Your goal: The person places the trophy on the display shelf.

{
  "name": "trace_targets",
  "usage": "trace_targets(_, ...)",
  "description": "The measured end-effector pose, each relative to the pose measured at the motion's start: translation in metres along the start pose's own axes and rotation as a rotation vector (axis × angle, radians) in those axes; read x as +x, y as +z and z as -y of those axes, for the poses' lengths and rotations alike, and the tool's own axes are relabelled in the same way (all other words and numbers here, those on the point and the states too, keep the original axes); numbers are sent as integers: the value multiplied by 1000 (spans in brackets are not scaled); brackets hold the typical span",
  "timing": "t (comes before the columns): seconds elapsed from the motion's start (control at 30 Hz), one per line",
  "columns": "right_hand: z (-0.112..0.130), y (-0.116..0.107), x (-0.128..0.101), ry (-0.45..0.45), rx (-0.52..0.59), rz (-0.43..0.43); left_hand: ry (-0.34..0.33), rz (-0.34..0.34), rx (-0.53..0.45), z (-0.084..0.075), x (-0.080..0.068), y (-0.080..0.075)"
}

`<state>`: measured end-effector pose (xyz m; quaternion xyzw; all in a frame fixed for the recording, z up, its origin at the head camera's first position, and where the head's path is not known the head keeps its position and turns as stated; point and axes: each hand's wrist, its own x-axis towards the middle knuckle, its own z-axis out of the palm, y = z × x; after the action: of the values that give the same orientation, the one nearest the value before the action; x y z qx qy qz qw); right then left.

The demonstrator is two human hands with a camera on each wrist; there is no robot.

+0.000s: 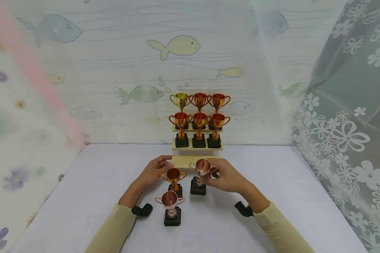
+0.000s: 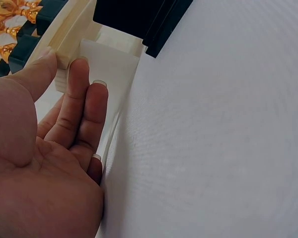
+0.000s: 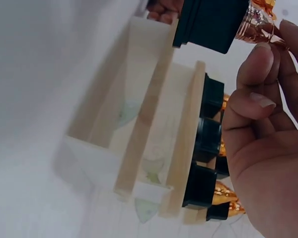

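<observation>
Rose-gold trophy (image 1: pixel 203 168) on its black base (image 1: pixel 198 188), held just in front of the bare lowest step (image 1: pixel 183 160) of the wooden tiered stand (image 1: pixel 197 144). The right hand (image 1: pixel 225 176) makes the grip: fingers (image 3: pixel 256 64) and thumb curl about the cup and stem from the right side, wrist low over the desk (image 1: pixel 92 182), forearm running back toward the person. Whether the base rests on the desk or is lifted clear cannot be told.

Risks, as judged from this pose: the hold sits high on the cup, so the heavier base below the grip could swing and catch the front edge of the step; a tilted set-down could topple the trophy toward the six trophies (image 1: pixel 198 120) on the upper steps beyond the grip.

Left of the grip an orange-gold trophy (image 1: pixel 173 175) stands close; a sweep of the cup's handle could knock it, or the copper trophy (image 1: pixel 170 201) nearer the person.

The left hand (image 1: pixel 152 172) lies with straight fingers (image 2: pixel 92 106) pressed to the stand's left end, thumb on its top edge, holding nothing; if it lets go, the stand may slide.
</observation>
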<state>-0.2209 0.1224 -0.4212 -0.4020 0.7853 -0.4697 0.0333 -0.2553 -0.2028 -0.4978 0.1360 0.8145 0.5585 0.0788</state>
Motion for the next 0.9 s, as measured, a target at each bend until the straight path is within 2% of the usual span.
trace_targets(0.57, 5, 1, 32, 46, -49, -132, -9, 8, -20, 0, -1, 2)
trace_targets(0.73, 4, 5, 42, 80, -93, -169, -7, 2, -15, 1, -1, 1)
trace_targets(0.9, 4, 10, 51, 110, -91, -211, -5, 2, -12, 1, 0, 0)
